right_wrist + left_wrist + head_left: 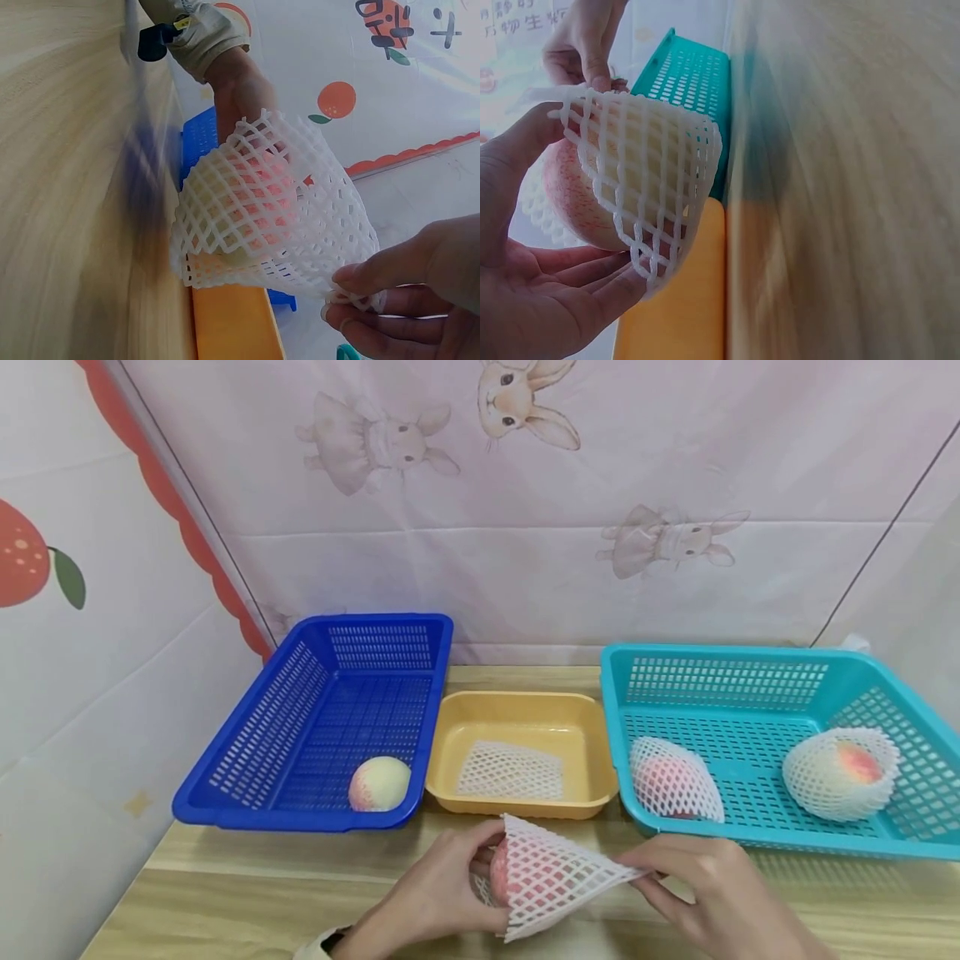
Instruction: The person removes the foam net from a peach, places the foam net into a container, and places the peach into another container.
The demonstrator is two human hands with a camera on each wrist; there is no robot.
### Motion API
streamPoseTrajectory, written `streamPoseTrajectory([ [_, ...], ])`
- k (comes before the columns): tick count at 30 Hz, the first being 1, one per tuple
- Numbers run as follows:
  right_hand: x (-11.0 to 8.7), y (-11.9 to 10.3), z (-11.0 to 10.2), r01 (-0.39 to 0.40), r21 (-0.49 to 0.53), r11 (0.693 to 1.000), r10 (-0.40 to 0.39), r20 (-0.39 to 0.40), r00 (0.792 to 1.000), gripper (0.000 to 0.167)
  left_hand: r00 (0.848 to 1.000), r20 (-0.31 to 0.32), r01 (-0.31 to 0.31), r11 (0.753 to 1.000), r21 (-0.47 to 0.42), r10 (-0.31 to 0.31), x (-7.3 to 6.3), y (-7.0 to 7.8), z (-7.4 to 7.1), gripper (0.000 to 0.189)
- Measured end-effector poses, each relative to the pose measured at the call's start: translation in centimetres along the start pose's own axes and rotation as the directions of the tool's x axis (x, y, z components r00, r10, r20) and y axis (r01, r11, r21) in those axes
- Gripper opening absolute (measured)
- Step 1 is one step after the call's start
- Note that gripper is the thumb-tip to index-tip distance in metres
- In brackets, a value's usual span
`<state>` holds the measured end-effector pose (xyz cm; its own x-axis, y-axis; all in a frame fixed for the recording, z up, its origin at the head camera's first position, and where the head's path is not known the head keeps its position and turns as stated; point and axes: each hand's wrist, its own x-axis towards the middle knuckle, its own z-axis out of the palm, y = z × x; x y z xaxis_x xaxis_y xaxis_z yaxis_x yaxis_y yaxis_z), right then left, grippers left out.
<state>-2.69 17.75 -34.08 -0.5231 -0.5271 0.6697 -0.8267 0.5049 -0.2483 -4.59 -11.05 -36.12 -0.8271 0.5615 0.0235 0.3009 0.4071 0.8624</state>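
Above the table's near side, my left hand (431,893) holds a pink and cream peach (574,202), with thumb and fingers around it. A white foam net sleeve (558,881) covers most of the peach. Its wide mouth lies at the left fingertips, and the sleeve tapers off to the right. My right hand (712,885) pinches that narrow end between thumb and fingers, as the right wrist view shows. Through the mesh, the peach's pink side (262,199) shows in that view. Part of the left hand is hidden behind the sleeve.
At the left, a blue basket (300,818) holds a bare peach (381,783). A yellow tray (517,808) in the middle contains flat foam netting (510,770). Two netted peaches, one left (671,777) and one right (840,774), sit in a teal basket (750,835).
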Motion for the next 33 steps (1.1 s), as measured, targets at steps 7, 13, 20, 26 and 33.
streamPoseTrajectory([
  [7, 0.1, 0.2, -0.7, 0.007, -0.003, 1.0, -0.007, -0.01, 1.0, 0.037, 0.999, -0.012, 0.036, 0.999, 0.009, -0.036, 0.0, 0.1, -0.4, 0.074],
  [13, 0.1, 0.3, -1.1, -0.021, -0.028, 0.999, 0.02, -0.007, 1.0, 0.039, 0.998, -0.035, 0.052, 0.998, -0.021, -0.053, -0.3, 0.3, -0.6, 0.078],
  [20, 0.1, 0.2, -1.4, -0.035, -0.031, 0.999, 0.034, -0.01, 0.999, 0.04, 0.998, -0.057, 0.03, 0.999, -0.012, -0.031, -0.4, 0.5, -1.1, 0.075],
  [26, 0.2, 0.1, -1.4, -0.071, -0.013, 0.997, 0.071, -0.016, 0.997, 0.04, 0.997, -0.078, 0.018, 1.0, -0.002, -0.018, -0.3, 0.6, -1.6, 0.076],
  [33, 0.3, 0.3, -1.3, -0.013, 0.021, 1.0, 0.015, -0.077, 0.997, 0.035, 0.995, -0.102, -0.002, 0.994, 0.108, 0.013, -0.6, 1.1, -1.8, 0.077],
])
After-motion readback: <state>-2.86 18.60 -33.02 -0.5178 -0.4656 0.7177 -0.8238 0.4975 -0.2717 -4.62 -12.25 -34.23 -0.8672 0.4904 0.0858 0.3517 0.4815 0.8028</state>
